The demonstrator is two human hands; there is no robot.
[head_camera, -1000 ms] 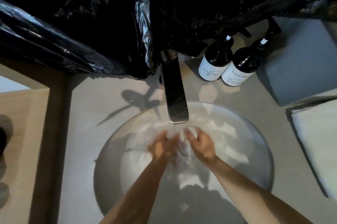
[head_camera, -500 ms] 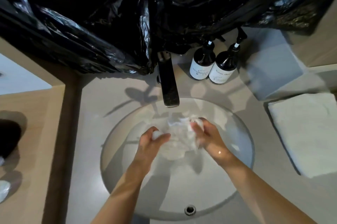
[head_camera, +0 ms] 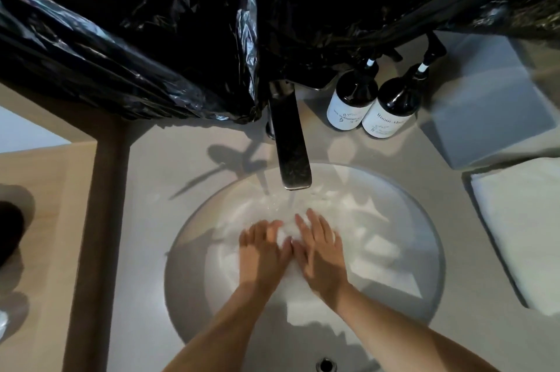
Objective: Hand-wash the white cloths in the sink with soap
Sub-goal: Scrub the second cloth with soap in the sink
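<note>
I am looking straight down into the round sink (head_camera: 188,265), and both of my hands are in the basin. The left hand (head_camera: 260,253) lies flat with its fingers straight and spread, palm down on the white cloth (head_camera: 303,302) — pressing it, not gripping it. The right hand (head_camera: 321,253) does the same just beside it, fingers extended and pointing toward the tap; the two hands touch along their inner edges. The cloth lies under and between them near the middle of the basin, a wet pale mass that spreads out past my wrists toward the near rim. How many cloths are in that mass I cannot tell, as the white fabric blurs into the white bowl.

The faucet (head_camera: 291,147) reaches out over the far edge of the sink, and a thin stream of water (head_camera: 292,199) falls from its spout, landing just beyond my fingertips. The overflow hole (head_camera: 326,365) sits at the near rim.

On the desk (head_camera: 169,165) behind the sink, to the right of the faucet, two dark pump bottles (head_camera: 372,105) with white labels stand touching each other. Right of them lies a grey box (head_camera: 485,105), and nearer to me along the right edge a folded white towel (head_camera: 521,226) rests flat. Crumpled black plastic sheeting (head_camera: 212,23) hangs across the whole far side — its lower edge comes down to the base of the faucet.
</note>
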